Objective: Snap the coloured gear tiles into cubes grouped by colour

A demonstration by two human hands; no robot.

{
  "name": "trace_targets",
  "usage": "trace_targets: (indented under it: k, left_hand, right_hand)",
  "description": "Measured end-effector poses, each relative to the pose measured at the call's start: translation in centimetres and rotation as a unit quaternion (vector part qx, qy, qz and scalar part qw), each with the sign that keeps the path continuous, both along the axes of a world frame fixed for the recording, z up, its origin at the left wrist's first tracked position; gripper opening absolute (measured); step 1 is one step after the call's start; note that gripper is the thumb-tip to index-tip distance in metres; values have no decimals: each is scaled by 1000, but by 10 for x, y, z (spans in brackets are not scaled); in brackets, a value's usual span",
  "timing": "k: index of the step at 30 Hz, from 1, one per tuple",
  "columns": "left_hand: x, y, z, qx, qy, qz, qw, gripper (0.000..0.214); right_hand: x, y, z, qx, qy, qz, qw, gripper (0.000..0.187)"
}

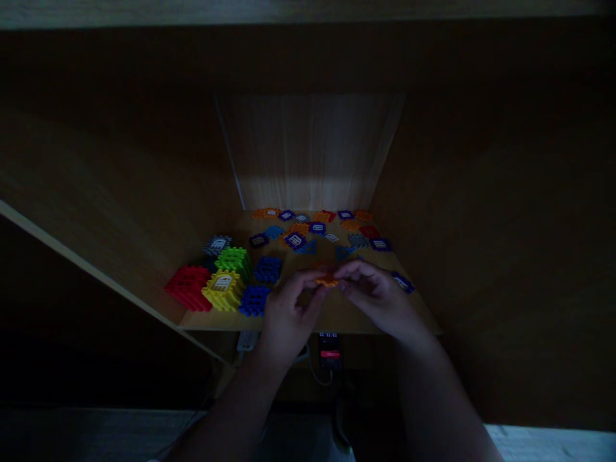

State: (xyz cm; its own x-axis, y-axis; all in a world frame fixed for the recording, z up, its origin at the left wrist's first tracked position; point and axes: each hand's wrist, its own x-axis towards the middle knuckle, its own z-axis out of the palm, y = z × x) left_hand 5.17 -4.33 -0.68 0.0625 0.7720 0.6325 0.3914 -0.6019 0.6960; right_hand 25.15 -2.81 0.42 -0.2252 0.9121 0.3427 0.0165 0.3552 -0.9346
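Both my hands meet over the front part of a wooden shelf (346,314). Between their fingertips is a small orange interlocking plastic tile (327,281), seen nearly edge-on. My left hand (296,308) pinches its left side with thumb and fingers. At its right side, my right hand (373,292) has thumb and fingers closed on the edge. To the left stand stacks of notched tiles: red (190,287), yellow (224,290), green (233,260), grey (217,245) and two blue ones, one (267,269) behind the other (254,300).
Several loose tiles lie toward the back, among them a purple window tile (295,240), a red tile (369,231) and a blue triangle (307,248). A purple tile (403,282) lies right of my hand. Below the shelf is a phone (330,350) with a cable. Side walls enclose the dim space.
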Motion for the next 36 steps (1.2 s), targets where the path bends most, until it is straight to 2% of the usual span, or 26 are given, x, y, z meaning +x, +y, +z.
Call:
trace_targets:
  k: [3,9,15,19,22,24,28,31,36]
  left_hand:
    - [2,-1,1,-22,-12,-22,999,28]
    - [1,-1,2,-20,-10,-21,1000,17]
    - [0,1,1,-24,-8,16,1000,15]
    - [0,1,-1,-29,5,18,999,15]
    - [2,1,-2,-35,-10,34,999,29]
    - [4,2,-2,-28,-22,58,998,39]
    - [7,6,-1,-17,30,77,996,40]
    - [7,10,-3,-23,75,86,993,41]
    - [7,14,-7,-52,107,112,987,40]
  right_hand:
    - [-2,1,-2,2,8,8,1000,17]
    - [-5,0,1,-13,27,18,999,18]
    - [2,-4,6,-12,-3,20,1000,20]
    - [2,-4,5,-23,-4,23,999,23]
    - [2,-1,2,-7,-18,-11,1000,22]
    - [4,2,0,20,-44,-63,997,21]
    - [7,9,-4,89,-188,-164,964,17]
    - [7,12,-6,117,-255,-172,944,17]
    - [6,13,-8,132,-281,-157,938,18]
